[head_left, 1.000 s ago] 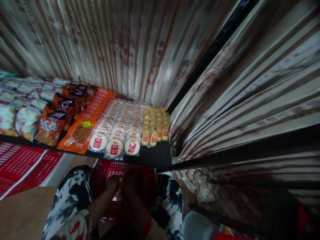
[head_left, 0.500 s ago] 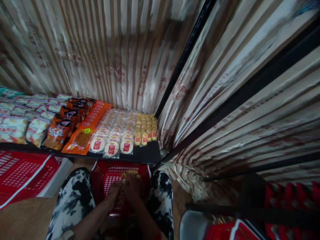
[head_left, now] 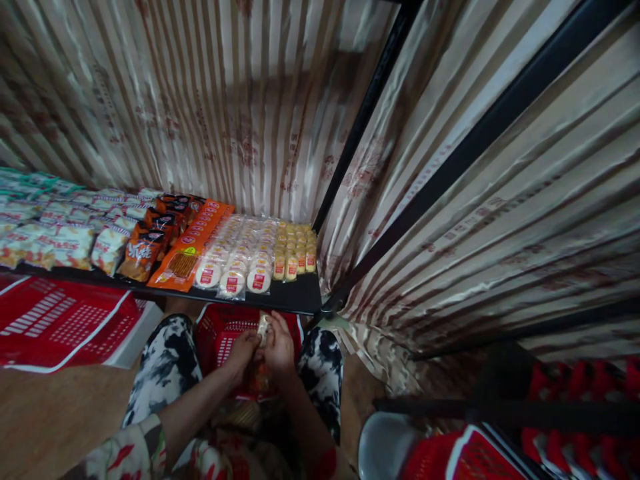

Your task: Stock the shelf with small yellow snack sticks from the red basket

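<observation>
My left hand and my right hand are held together over a red plastic basket that stands between my knees. Both hands grip a small pale wrapped snack pack just above the basket. Right in front, a low black shelf carries rows of round white cakes with red labels and small yellow packs.
Orange snack packets and several bagged snacks fill the shelf's left part. Striped curtains hang behind and to the right, with black shelf bars across. Red perforated boards lie at left; another red crate sits bottom right.
My hands have risen from inside the basket with the pale pack between them. The camera has tilted so the shelf sits slightly higher and farther left.
</observation>
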Action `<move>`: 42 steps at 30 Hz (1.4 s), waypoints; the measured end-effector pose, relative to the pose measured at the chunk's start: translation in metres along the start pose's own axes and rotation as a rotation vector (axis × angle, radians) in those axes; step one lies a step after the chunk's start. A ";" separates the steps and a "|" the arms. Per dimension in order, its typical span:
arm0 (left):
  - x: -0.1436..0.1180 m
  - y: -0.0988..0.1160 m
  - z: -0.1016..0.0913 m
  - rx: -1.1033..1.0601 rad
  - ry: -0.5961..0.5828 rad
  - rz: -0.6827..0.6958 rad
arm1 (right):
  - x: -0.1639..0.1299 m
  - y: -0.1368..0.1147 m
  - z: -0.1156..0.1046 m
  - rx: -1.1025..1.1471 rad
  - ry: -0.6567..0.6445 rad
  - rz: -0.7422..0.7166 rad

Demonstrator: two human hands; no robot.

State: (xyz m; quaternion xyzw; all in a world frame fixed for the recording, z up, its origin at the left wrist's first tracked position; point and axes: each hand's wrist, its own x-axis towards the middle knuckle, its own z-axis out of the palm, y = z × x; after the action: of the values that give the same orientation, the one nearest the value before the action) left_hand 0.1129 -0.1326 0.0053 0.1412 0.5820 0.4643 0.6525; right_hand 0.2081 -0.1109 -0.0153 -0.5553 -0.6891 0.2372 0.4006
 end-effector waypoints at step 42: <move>0.006 0.030 0.063 0.068 0.043 0.186 | 0.024 0.013 -0.032 0.547 0.137 0.309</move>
State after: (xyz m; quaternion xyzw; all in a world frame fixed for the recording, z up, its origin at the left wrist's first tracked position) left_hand 0.1548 -0.0897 0.0413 0.2068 0.5956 0.5057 0.5889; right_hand 0.2407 -0.0883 -0.0005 -0.5397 -0.4787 0.4337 0.5398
